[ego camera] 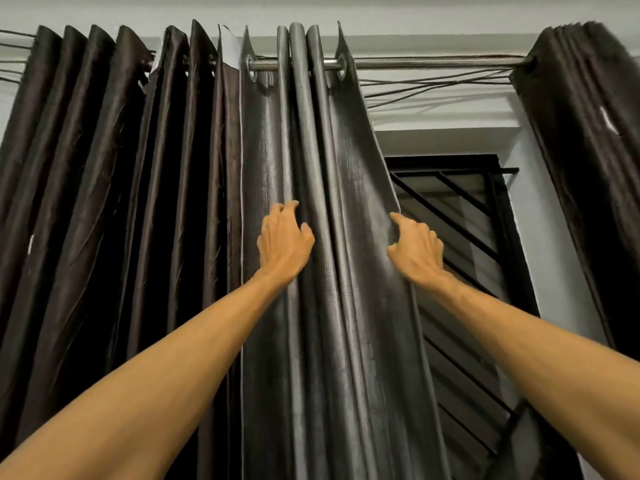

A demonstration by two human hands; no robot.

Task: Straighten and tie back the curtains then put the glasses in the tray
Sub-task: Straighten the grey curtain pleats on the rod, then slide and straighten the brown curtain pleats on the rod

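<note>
A pale-walled room framed the scene. The hands were apart. The left hand (284, 239) curled its fingers round a fold of the shiny grey eyelet curtain (356, 161), and the right hand (417, 251) pinched its right edge. The curtain hung from a metal rod (433, 64), beside dark brown satin curtains (104, 168), before a black barred window (460, 209).

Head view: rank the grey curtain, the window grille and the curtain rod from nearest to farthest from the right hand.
1. grey curtain: the right hand pinches its right edge.
2. window grille: just behind the hand, to its right.
3. curtain rod: high overhead, well above the hand.
</note>
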